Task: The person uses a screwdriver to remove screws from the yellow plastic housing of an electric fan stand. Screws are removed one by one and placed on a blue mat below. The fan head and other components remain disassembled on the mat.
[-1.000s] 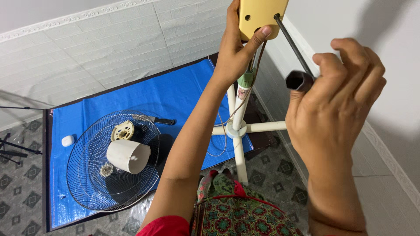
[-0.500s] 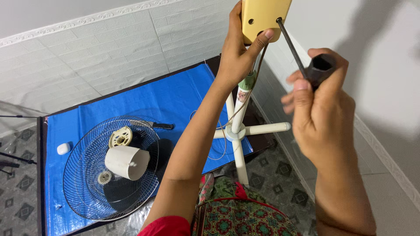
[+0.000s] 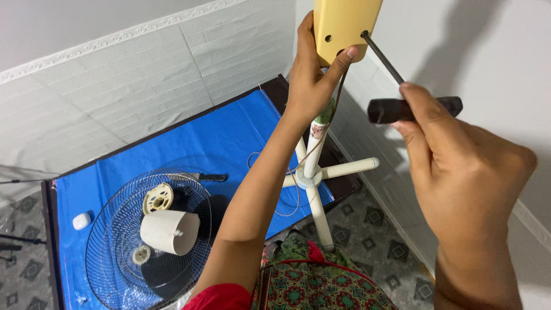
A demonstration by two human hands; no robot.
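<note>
Head view, inspector's notes.

— Where does the work piece sit, and what holds it?

— Pale yellow plastic housing (image 3: pixel 344 26), far centre, atop the white fan stand pole (image 3: pixel 313 152). Left hand (image 3: pixel 313 80) is closed around its lower edge, forefinger tip pressed on the underside. Right hand (image 3: pixel 459 166) is wrapped around the black handle of a long-shafted screwdriver (image 3: pixel 402 86); the tip sits in a hole at the housing's right corner.

— Handling?

— Judged rigid, light, smooth moulded plastic; likely to crack under side load. Best gripped by its flat sides, as now. The pole is top-heavy on its white cross-shaped base (image 3: pixel 318 178), so it may rock.

— Surroundings, obstructions?

— A thin brown cable (image 3: pixel 298 163) hangs beside the pole and could snag. On the blue tarpaulin (image 3: pixel 172 149), near left: round wire fan guard (image 3: pixel 109 241), white plastic motor cover (image 3: pixel 169 231), cream disc (image 3: pixel 158 198). All well apart. The wall stands close on the right.
</note>
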